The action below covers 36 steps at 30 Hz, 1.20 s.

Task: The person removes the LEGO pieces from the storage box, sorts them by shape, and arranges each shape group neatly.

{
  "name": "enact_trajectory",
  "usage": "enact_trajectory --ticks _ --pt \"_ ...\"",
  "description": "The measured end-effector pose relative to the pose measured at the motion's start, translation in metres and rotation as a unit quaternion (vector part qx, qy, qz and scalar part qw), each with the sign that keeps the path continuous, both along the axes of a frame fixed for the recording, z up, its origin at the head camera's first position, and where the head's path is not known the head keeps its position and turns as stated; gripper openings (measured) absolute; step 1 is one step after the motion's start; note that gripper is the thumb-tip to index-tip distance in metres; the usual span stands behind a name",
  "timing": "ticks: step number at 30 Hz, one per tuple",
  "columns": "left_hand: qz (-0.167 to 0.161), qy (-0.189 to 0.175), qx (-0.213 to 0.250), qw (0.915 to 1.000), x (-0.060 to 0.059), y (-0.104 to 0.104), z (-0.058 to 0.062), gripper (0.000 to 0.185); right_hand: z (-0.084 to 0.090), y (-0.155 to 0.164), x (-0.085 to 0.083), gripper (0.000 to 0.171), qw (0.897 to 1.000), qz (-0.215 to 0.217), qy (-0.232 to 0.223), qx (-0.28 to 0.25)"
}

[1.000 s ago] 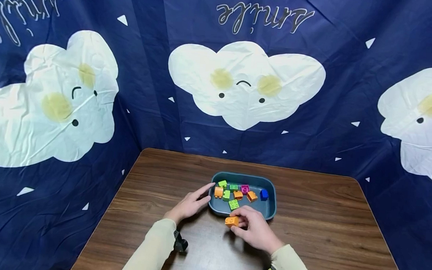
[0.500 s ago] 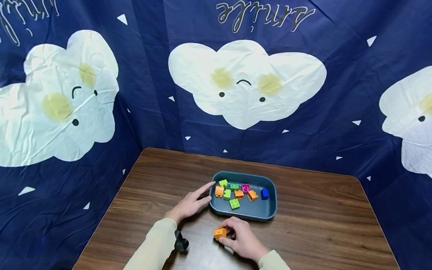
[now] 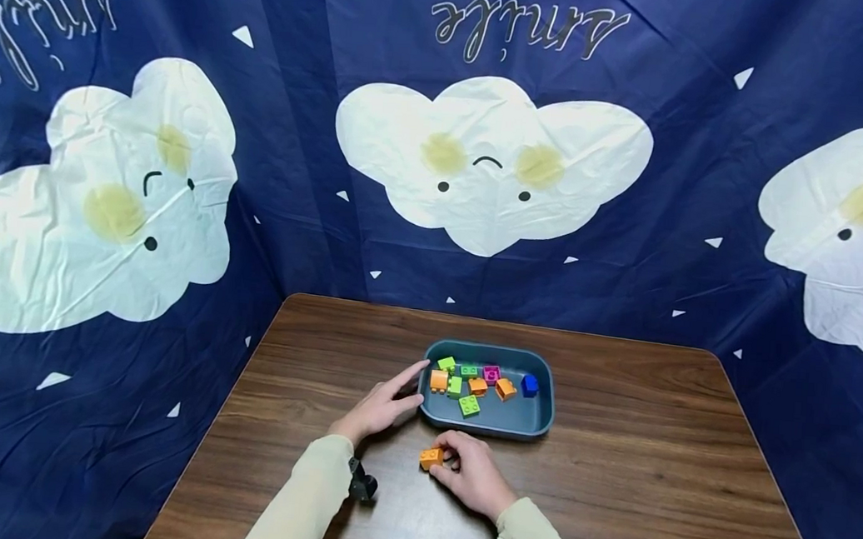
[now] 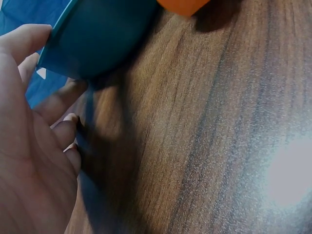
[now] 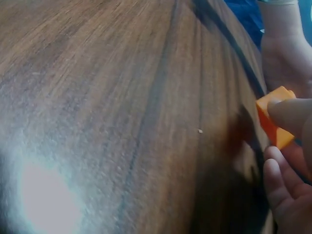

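Note:
Between thumb and fingers, my right hand (image 3: 472, 473) pinches an orange toy brick (image 3: 430, 458) in front of the tray; the right wrist view shows the same orange brick (image 5: 282, 136) partly covered by the thumb. At the left end of the dark teal tray (image 3: 491, 430), my left hand (image 3: 380, 408) touches the wall with its fingers stretched out. In the left wrist view those fingers (image 4: 34, 36) meet the tray's rim. Inside the tray lie lime bricks (image 3: 469, 406), a green brick (image 3: 469, 371), a magenta brick (image 3: 491, 375), orange bricks (image 3: 506, 389) and a blue brick (image 3: 529, 385).
The brown wooden table (image 3: 629, 450) carries the tray near its far edge. A dark blue cloth (image 3: 296, 168) printed with clouds hangs behind the table and at both sides. Light glares off the tabletop near the front.
My right hand has drawn the orange brick away from the tray's front edge, leftward and toward me, and the brick has turned a little. My left hand has stayed at the tray.

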State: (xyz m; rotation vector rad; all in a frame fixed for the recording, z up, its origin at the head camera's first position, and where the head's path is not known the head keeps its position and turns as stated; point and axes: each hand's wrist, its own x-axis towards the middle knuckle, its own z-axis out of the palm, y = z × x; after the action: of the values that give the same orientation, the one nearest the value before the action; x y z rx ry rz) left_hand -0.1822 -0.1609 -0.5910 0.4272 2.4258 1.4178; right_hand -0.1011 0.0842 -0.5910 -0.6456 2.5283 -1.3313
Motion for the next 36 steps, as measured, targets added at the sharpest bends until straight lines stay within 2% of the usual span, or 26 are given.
enact_trajectory --ticks 6,15,29,36 --pt "-0.003 -0.003 0.007 1.0 -0.001 0.0 -0.001 0.067 -0.009 -0.009 0.001 0.025 0.999 -0.024 0.039 0.004" --pt "-0.003 -0.003 0.004 1.0 -0.002 -0.001 -0.001 0.067 -0.017 -0.02 0.001 0.027 0.993 -0.037 0.11 0.03" --pt "-0.005 -0.002 -0.005 1.0 -0.001 0.001 0.0 0.067 -0.019 -0.028 0.002 0.027 0.991 -0.062 0.113 0.041" --pt "-0.001 -0.003 -0.007 1.0 0.001 0.002 0.002 0.067 -0.022 -0.03 0.002 0.028 0.988 -0.067 0.129 0.043"
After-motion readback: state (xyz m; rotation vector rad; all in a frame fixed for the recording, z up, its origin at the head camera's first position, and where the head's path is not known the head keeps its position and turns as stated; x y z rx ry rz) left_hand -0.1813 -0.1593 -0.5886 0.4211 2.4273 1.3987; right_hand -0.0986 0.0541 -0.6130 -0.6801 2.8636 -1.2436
